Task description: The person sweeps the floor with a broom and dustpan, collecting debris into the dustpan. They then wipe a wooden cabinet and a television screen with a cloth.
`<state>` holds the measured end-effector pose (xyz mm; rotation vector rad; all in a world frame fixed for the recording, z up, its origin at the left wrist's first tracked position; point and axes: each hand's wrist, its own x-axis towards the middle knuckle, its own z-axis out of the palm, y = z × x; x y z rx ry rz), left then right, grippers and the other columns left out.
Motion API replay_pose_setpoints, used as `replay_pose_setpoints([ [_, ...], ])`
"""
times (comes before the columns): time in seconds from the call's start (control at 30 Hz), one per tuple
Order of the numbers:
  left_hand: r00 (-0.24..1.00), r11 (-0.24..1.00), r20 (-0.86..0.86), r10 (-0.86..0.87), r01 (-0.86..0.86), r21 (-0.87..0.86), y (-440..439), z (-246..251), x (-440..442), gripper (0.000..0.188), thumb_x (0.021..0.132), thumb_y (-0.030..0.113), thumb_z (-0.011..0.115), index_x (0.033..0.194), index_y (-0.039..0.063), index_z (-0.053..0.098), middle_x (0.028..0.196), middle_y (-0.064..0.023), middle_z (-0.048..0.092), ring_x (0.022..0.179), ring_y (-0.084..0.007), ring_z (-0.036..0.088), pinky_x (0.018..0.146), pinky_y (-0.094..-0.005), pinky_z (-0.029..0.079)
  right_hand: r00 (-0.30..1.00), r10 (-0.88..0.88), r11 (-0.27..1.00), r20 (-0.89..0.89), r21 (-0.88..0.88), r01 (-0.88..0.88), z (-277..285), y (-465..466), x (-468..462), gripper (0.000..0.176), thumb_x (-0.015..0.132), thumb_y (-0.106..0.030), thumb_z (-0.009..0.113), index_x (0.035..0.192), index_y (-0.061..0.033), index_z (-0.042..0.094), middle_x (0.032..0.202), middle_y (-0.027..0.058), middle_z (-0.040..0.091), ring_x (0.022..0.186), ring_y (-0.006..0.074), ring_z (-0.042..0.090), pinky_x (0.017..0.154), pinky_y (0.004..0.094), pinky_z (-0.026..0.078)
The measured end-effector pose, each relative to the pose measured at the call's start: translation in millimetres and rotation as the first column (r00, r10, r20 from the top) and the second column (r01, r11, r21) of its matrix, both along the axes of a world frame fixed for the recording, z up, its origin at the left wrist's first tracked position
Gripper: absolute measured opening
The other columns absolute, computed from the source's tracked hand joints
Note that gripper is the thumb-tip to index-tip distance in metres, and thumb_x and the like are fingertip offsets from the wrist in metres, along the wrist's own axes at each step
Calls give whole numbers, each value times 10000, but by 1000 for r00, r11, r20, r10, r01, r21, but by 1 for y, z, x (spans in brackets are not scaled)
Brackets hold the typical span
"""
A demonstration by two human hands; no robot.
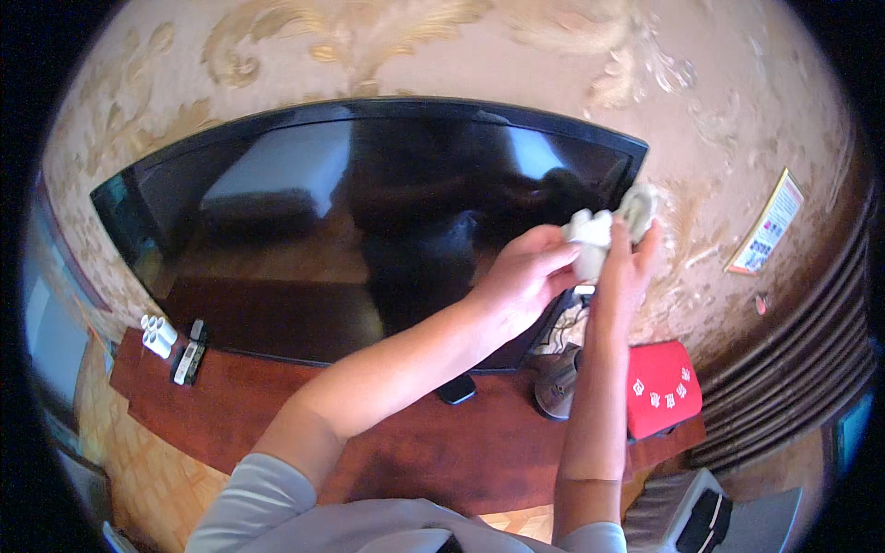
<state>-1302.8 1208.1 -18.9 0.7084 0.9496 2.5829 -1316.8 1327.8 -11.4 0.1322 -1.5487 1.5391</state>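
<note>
Both my arms reach up and to the right, over the right edge of a wall-side television [387, 242]. My left hand [529, 273] holds the lower left part of a crumpled white cloth or tissue [591, 242], with the thumb across it. My right hand [626, 266] is beside it, fingers raised around a pale, rounded item [637, 207] that may be part of the same cloth. Blur hides its exact kind. Below the hands, a metal electric kettle [555, 383] stands partly behind my right forearm.
A dark red wooden desk [415, 456] carries a red case [664, 390] with white writing, a small black box [456, 390], white cups or tubes [158, 336] and a narrow packet [188, 361]. A framed sign [767, 221] hangs right, above brown curtains [781, 387].
</note>
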Motion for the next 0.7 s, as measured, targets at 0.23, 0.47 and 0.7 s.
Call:
replay_pose_setpoints([
  [0.23, 987, 986, -134, 94, -74, 147, -40, 58, 2, 159, 871, 76, 517, 998, -15, 491, 1003, -130, 568, 938, -211, 576, 863, -351, 469, 934, -158, 844, -321, 448, 296, 73, -40, 6, 401, 872, -100, 509, 1247, 15, 424, 1335, 216, 379, 1239, 325, 365, 1015, 390, 296],
  [0.47, 951, 945, -73, 299, -284, 161, -139, 58, 29, 158, 878, 89, 498, 997, -14, 486, 985, -127, 572, 936, -206, 576, 863, -359, 460, 883, -57, 667, -466, 640, 381, 91, -139, 23, 284, 822, -76, 554, 1082, 33, 527, 1166, 234, 520, 1064, 364, 510, 914, 420, 382],
  [0.7, 882, 880, -135, 451, -414, 233, -280, 51, 66, 140, 884, 96, 492, 982, -4, 489, 984, -115, 578, 925, -180, 567, 857, -355, 449, 877, 52, 695, -478, 648, 311, 90, -285, 38, 295, 801, -85, 565, 1080, 7, 542, 1150, 198, 541, 1064, 337, 504, 907, 420, 351],
])
